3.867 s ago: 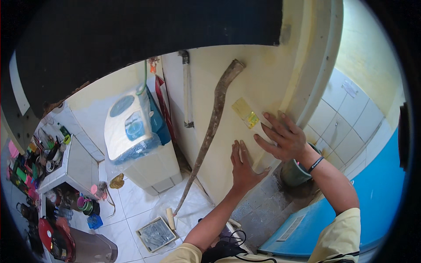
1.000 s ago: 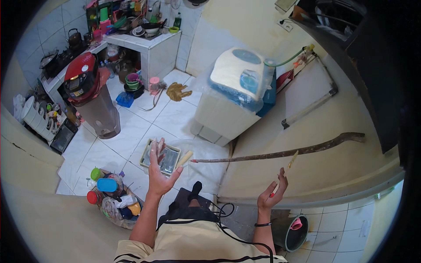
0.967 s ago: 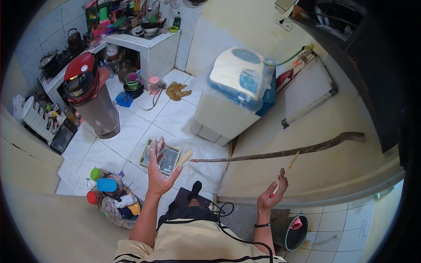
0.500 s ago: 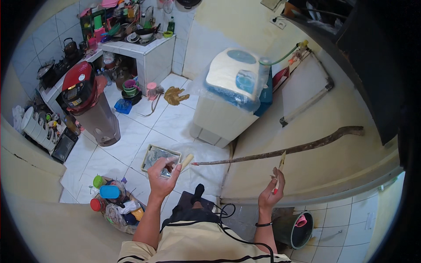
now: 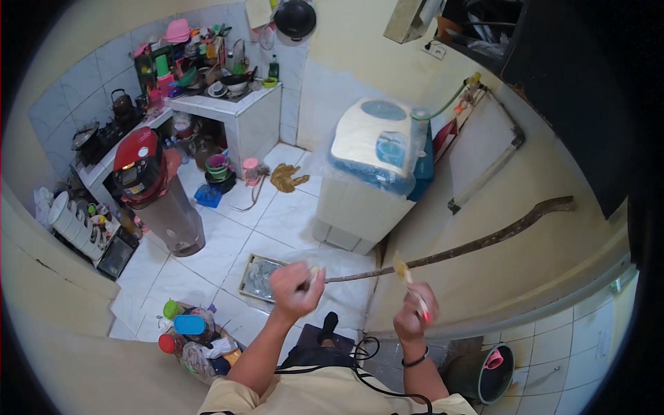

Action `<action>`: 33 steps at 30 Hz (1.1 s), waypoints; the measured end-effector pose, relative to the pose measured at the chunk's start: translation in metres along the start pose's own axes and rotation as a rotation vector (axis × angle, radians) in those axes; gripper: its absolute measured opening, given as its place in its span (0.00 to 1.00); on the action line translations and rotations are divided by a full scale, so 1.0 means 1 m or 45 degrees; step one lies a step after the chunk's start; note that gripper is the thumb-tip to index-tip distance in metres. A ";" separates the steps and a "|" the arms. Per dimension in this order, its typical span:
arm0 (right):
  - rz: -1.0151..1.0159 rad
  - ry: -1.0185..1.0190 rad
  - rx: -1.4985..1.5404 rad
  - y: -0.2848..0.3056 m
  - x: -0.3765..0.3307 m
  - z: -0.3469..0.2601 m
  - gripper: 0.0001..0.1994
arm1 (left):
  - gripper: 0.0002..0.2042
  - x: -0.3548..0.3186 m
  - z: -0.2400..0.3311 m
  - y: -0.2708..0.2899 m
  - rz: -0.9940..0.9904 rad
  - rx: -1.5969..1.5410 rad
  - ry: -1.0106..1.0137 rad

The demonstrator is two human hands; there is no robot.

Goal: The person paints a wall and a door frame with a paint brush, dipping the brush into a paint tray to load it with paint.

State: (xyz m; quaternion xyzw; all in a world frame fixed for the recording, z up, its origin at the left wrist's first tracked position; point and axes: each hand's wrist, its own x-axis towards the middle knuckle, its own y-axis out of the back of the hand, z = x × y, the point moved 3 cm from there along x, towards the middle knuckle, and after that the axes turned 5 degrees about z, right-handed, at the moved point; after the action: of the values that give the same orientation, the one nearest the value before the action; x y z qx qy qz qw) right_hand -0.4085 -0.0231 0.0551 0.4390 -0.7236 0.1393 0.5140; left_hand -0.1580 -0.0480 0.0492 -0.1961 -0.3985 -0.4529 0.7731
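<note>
My left hand [image 5: 297, 287] is closed, blurred by motion, around a short pale cylindrical piece [image 5: 315, 272], mostly hidden by the fingers. To its right, my right hand [image 5: 416, 308] grips a small brush [image 5: 402, 270] with yellowish bristles pointing up and a pale handle ending in red. Between the hands passes a long dark brown stick [image 5: 484, 240]. Its thin end meets the left hand in the picture; whether they touch I cannot tell. Beyond my left hand, a shallow rectangular tray [image 5: 243, 285] with crumpled shiny lining lies on the floor, partly covered by the hand.
A washing machine [image 5: 360, 200] stands ahead, with clear plastic sheeting [image 5: 353, 294] on the floor before it. At left are a red-topped rice cooker [image 5: 142, 162] on a grey stand and several lidded jars [image 5: 190, 325]. A dark bucket [image 5: 508, 377] sits at lower right.
My right hand has come left and inward with the brush, now nearer my left hand. The left hand has moved right and down, its fingers closing more tightly. The view has shifted slightly.
</note>
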 end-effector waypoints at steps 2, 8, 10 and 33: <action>-0.079 -0.002 0.007 -0.018 -0.001 -0.014 0.05 | 0.16 -0.015 -0.047 -0.025 -0.051 0.168 0.206; -0.050 0.218 0.184 -0.023 0.013 -0.046 0.03 | 0.17 -0.024 -0.021 -0.034 -0.092 -0.099 0.196; 0.009 0.411 0.147 -0.041 0.004 -0.026 0.02 | 0.17 -0.012 0.009 -0.031 -0.075 -0.144 0.089; -0.454 -0.616 -0.373 0.035 -0.106 0.057 0.12 | 0.17 -0.124 -0.022 0.091 0.097 0.391 0.794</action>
State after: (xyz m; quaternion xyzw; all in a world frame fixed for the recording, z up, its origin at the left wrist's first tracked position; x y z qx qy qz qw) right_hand -0.4623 0.0116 -0.0526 0.5003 -0.7488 -0.1666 0.4015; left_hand -0.1040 0.0514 -0.0569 0.0555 -0.1989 -0.3966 0.8945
